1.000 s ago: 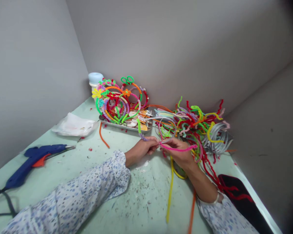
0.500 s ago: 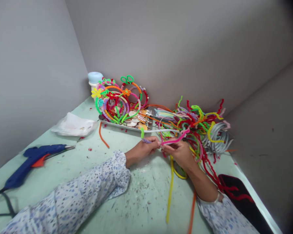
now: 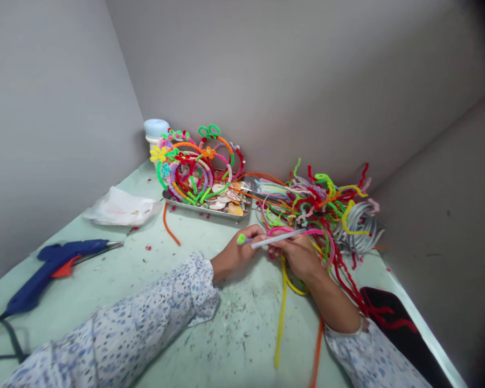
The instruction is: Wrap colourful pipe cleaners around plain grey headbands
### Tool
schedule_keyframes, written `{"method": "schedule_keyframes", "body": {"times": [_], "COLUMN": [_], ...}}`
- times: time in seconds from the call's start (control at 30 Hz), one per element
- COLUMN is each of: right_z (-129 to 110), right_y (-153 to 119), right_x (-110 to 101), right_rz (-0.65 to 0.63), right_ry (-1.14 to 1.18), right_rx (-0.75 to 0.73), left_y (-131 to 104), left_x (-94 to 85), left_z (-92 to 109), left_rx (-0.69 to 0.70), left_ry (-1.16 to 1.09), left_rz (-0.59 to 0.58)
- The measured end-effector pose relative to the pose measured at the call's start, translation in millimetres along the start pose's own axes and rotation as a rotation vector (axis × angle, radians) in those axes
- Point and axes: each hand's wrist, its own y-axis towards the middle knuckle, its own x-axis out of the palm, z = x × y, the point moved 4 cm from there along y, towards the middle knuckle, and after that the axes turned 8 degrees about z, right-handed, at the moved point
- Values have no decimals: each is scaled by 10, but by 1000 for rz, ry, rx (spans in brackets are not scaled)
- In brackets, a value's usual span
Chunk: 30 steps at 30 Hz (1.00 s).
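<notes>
My left hand [image 3: 237, 253] is closed on a partly wrapped headband. Its green-tipped purple end [image 3: 242, 238] pokes out above my fingers, and a bare white length [image 3: 275, 239] slants up to the right across both hands. Close beside it, my right hand [image 3: 303, 257] pinches a fuzzy pink pipe cleaner [image 3: 317, 231] against the band. Fingertips of the two hands nearly meet, and the exact spot where the pink strand meets the band is hidden. A tangled heap of coloured pipe cleaners [image 3: 334, 199] lies just behind my right hand.
Finished headbands [image 3: 186, 145] stand in a metal tray [image 3: 202, 208] of flat decorated pieces. A blue glue gun [image 3: 60, 258] and a white plastic bag [image 3: 119, 207] lie left. Grey bare bands [image 3: 361, 237] and a dark phone [image 3: 404, 334] are right. Walls enclose the table's back.
The headband has turned in my hands: its white length now tilts down toward the left, in front of my fingers. The pink strand's raised end has dropped toward the right.
</notes>
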Motion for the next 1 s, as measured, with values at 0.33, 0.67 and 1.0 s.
{"method": "schedule_keyframes", "body": {"times": [0.33, 0.67, 1.0], "right_z": [5, 7, 61], "right_y": [-16, -14, 2], "right_x": [71, 54, 68], "right_rz": [29, 44, 60], "right_ry": [-8, -53, -34], "right_rx": [2, -4, 42], "left_y": [7, 37, 20], "left_x": [-32, -50, -16], "left_z": [-17, -83, -89], "left_rx": [-63, -88, 38], "left_ry": [36, 62, 89], "left_rz": [87, 107, 54]}}
